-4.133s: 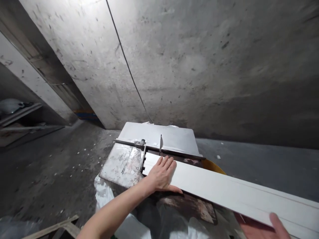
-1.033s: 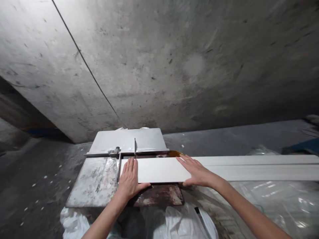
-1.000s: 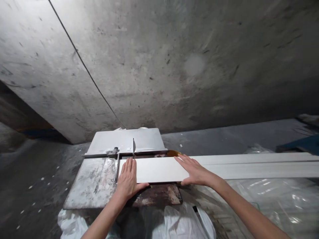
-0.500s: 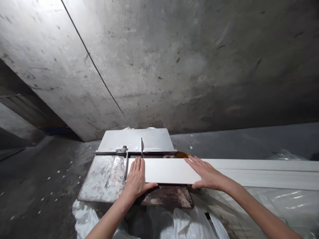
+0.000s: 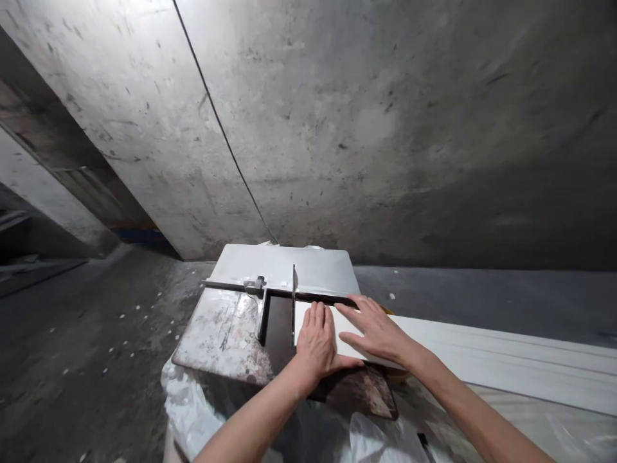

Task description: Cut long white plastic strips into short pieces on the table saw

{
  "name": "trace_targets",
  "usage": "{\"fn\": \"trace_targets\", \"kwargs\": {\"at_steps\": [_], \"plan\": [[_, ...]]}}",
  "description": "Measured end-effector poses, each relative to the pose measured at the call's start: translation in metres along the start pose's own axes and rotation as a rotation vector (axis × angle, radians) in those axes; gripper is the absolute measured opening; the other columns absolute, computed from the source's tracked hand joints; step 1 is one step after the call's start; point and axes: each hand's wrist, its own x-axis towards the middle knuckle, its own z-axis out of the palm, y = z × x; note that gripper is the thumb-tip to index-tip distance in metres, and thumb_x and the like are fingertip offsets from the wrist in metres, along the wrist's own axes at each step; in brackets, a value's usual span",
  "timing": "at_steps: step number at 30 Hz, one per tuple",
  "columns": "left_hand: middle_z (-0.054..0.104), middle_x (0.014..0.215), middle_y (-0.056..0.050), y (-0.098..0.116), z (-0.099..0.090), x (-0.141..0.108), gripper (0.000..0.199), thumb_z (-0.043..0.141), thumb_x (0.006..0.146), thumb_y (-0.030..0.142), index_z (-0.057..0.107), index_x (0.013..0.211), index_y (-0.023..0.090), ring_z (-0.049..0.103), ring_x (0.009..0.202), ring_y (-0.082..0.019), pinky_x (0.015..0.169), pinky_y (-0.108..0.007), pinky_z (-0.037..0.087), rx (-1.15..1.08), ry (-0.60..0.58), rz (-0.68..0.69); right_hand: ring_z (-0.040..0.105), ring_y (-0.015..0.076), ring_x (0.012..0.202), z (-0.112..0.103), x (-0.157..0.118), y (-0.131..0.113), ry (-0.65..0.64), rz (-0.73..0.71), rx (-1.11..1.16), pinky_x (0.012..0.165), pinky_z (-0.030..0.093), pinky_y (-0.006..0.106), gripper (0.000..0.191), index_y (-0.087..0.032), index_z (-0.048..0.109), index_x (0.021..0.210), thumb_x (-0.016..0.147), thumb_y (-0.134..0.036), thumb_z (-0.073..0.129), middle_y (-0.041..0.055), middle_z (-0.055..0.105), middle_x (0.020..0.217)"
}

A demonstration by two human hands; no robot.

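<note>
Lying palm-down on wht board (image 5: 486,357): L hand (image 5: 317,346) flat, thumb out; R hand (image 5: 376,332) w/ fingers spread.

Both hands (image 5: 317,344) on white board (image 5: 496,357)

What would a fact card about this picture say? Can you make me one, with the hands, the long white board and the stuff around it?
Left hand: flat on the white board, near its left end
Right hand: on the white board, to the right of the left hand
White board: lies partly on the table, runs out of the picture at the right
Blade: thin, upright, beside the board's left end
Table: worn and stained
Around: grey wall, white plastic, dark floor
</note>
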Motion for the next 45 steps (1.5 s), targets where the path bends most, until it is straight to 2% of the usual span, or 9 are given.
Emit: {"fn": "trace_targets", "kwargs": {"at_steps": [5, 12, 24, 30, 35, 39, 41, 45], "plan": [[0.039, 0.145, -0.027, -0.005, -0.003, 0.007, 0.115, 0.044, 0.070, 0.088, 0.034, 0.141, -0.003, 0.029, 0.139, -0.039, 0.114, -0.049, 0.028, -0.009, 0.011, -0.025, 0.041, 0.0360, 0.126, 0.015, -0.001, 0.013, 0.054, -0.049, -0.061, 0.105, 0.033, 0.050, 0.065, -0.020, 0.054, 0.137, 0.080, -0.051, 0.061, 0.0193, 0.046, 0.138], [0.043, 0.141, -0.025, -0.009, 0.005, 0.013, 0.114, 0.052, 0.066, 0.086, 0.037, 0.139, -0.001, 0.034, 0.135, -0.040, 0.112, -0.050, 0.031, -0.023, 0.080, -0.039, 0.045, 0.0356, 0.123, 0.021, 0.004, 0.017, 0.069, -0.048, -0.112, 0.102, 0.036, 0.049, 0.065, -0.022, 0.054, 0.137, 0.081, -0.054, 0.061, 0.0195, 0.048, 0.136], [0.049, 0.129, -0.021, -0.019, 0.001, 0.021, 0.116, 0.049, 0.062, 0.090, 0.041, 0.136, 0.000, 0.042, 0.122, -0.037, 0.109, -0.046, 0.033, -0.025, 0.095, 0.002, 0.039, 0.0394, 0.130, 0.022, 0.007, 0.020, -0.065, -0.007, -0.099, 0.107, 0.032, 0.052, 0.080, -0.022, 0.047, 0.143, 0.075, -0.063, 0.063, 0.0202, 0.042, 0.143], [0.047, 0.133, -0.023, -0.016, 0.001, 0.016, 0.112, 0.045, 0.069, 0.087, 0.038, 0.138, -0.001, 0.040, 0.124, -0.038, 0.109, -0.048, 0.031, 0.020, 0.084, 0.011, 0.038, 0.0404, 0.131, 0.014, 0.010, 0.016, -0.129, -0.002, -0.116, 0.108, 0.031, 0.051, 0.079, -0.020, 0.046, 0.143, 0.078, -0.063, 0.061, 0.0232, 0.039, 0.145], [0.046, 0.134, -0.025, -0.016, -0.001, 0.017, 0.107, 0.045, 0.073, 0.084, 0.038, 0.136, -0.001, 0.040, 0.126, -0.039, 0.108, -0.048, 0.032, 0.045, 0.074, 0.011, 0.039, 0.0389, 0.131, 0.015, 0.010, 0.016, -0.121, -0.026, -0.113, 0.108, 0.031, 0.051, 0.078, -0.023, 0.046, 0.143, 0.078, -0.062, 0.062, 0.0206, 0.039, 0.145], [0.051, 0.129, -0.023, -0.018, -0.008, 0.017, 0.099, 0.046, 0.073, 0.084, 0.043, 0.133, 0.005, 0.045, 0.124, -0.037, 0.106, -0.049, 0.035, -0.003, 0.036, 0.045, 0.040, 0.0397, 0.130, 0.019, 0.010, 0.017, -0.097, 0.000, -0.134, 0.107, 0.033, 0.050, 0.079, -0.022, 0.047, 0.142, 0.076, -0.061, 0.065, 0.0213, 0.042, 0.143], [0.047, 0.136, -0.024, -0.015, -0.012, 0.010, 0.099, 0.044, 0.075, 0.083, 0.041, 0.135, 0.004, 0.040, 0.131, -0.038, 0.108, -0.051, 0.032, 0.005, 0.009, 0.019, 0.041, 0.0397, 0.128, 0.022, 0.010, 0.017, -0.085, 0.006, -0.138, 0.106, 0.034, 0.050, 0.079, -0.021, 0.048, 0.142, 0.076, -0.062, 0.065, 0.0218, 0.043, 0.142], [0.022, 0.153, -0.028, -0.005, -0.017, -0.011, 0.107, 0.035, 0.079, 0.083, 0.025, 0.146, 0.000, 0.017, 0.144, -0.040, 0.114, -0.051, 0.024, 0.045, -0.031, -0.011, 0.042, 0.0404, 0.127, 0.026, 0.008, 0.020, -0.056, -0.014, -0.127, 0.105, 0.034, 0.051, 0.081, -0.022, 0.048, 0.142, 0.077, -0.070, 0.060, 0.0219, 0.044, 0.141]]}}
